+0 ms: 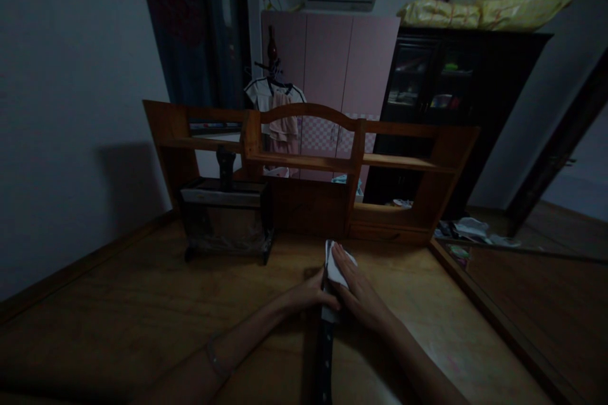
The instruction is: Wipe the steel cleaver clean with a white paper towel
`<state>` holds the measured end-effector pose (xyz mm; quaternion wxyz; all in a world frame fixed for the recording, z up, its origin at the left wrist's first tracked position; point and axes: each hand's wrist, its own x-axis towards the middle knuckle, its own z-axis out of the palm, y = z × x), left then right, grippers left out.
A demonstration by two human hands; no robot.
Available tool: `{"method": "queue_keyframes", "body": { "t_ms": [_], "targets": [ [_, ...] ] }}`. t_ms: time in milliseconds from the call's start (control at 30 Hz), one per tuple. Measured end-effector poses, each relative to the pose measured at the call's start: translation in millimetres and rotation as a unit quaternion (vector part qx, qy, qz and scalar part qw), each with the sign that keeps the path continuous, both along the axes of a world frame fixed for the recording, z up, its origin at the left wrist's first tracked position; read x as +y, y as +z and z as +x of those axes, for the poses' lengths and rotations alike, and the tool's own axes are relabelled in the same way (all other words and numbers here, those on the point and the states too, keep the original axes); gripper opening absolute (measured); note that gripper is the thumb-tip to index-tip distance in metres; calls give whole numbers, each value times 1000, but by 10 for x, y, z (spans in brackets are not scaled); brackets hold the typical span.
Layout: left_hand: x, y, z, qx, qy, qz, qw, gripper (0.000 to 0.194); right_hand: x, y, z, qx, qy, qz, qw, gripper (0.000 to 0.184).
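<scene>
A knife (325, 345) points away from me over the wooden tabletop, its black riveted handle toward me. My left hand (317, 291) grips the blade from the left side, thumb across it near the middle. My right hand (356, 288) presses a folded white cloth (338, 271) against the far part of the blade from the right. Whether it is fabric or paper is hard to tell in the dim light. Most of the blade is hidden by the hands and cloth. Further off to the left stands a dark knife block (227, 224), with one black handle (225, 168) sticking up from it.
Along the table's far side runs a wooden shelf unit (304, 162) with open compartments. A raised wooden edge (498, 323) borders the right side. A white wall (85, 107) stands at left. Behind are pink wardrobe doors (327, 63) and a black cabinet (456, 88).
</scene>
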<state>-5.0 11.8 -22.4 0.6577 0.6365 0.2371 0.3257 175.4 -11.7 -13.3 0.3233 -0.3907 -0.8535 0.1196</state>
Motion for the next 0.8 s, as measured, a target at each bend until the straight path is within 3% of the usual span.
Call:
{"method": "queue_keyframes", "body": {
  "t_ms": [400,567,800],
  "targets": [
    [-78,69,-2,37,-46,37,998,88,-24,112,-42,20,2,13,1000,63],
    [-79,63,-13,-3,-26,-16,1000,79,-5,89,-58,6,18,2,1000,61],
    [-18,30,5,-71,25,-98,992,89,-25,57,-49,-16,32,-10,999,59]
  ]
}}
